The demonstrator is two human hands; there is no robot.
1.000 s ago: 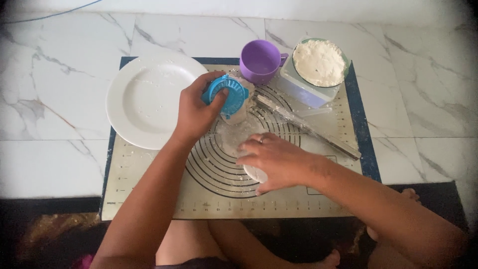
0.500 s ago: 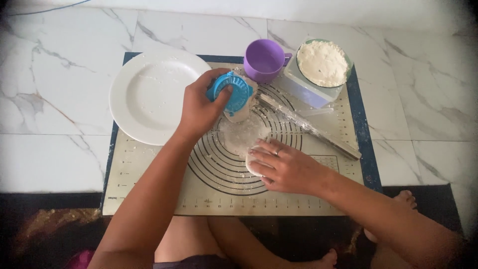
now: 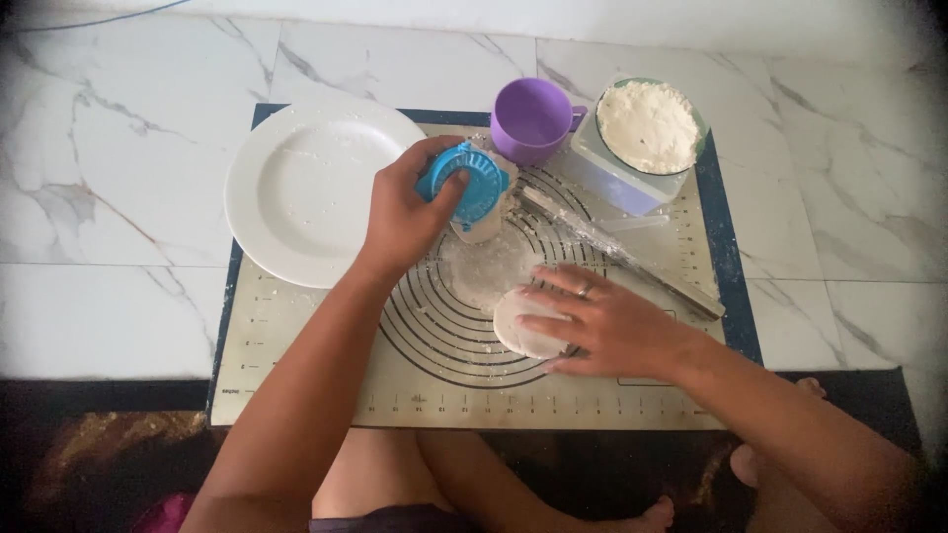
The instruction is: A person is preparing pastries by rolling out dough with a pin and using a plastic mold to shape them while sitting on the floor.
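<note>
The blue round plastic dumpling press (image 3: 464, 185) is in your left hand (image 3: 407, 219), held just above the far part of the beige silicone baking mat with printed black circles (image 3: 296, 365), with your fingers closed around its rim and a bit of white dough hanging under it. You hold it from the side, it seems, so that the toothed face stays free. Your right hand (image 3: 602, 324) lies flat with the fingers spread open on a small round disc of white dough (image 3: 523, 324) near the middle of the mat; the hand presses on it and does not grip it. Between the two hands there is a thin, floury sheet of rolled dough (image 3: 489, 266) on the printed circles. A white round ceramic plate (image 3: 296, 192) stands at your left, half on the mat and half on the white marble floor (image 3: 109, 178), close beside the press. Behind the press stands a purple plastic cup (image 3: 533, 120), and next to it a bowl of white flour (image 3: 647, 126) resting on a pale box. A long rolling pin dusted with flour (image 3: 622, 252) lies slanted on the mat, just behind your right hand and within easy reach.
</note>
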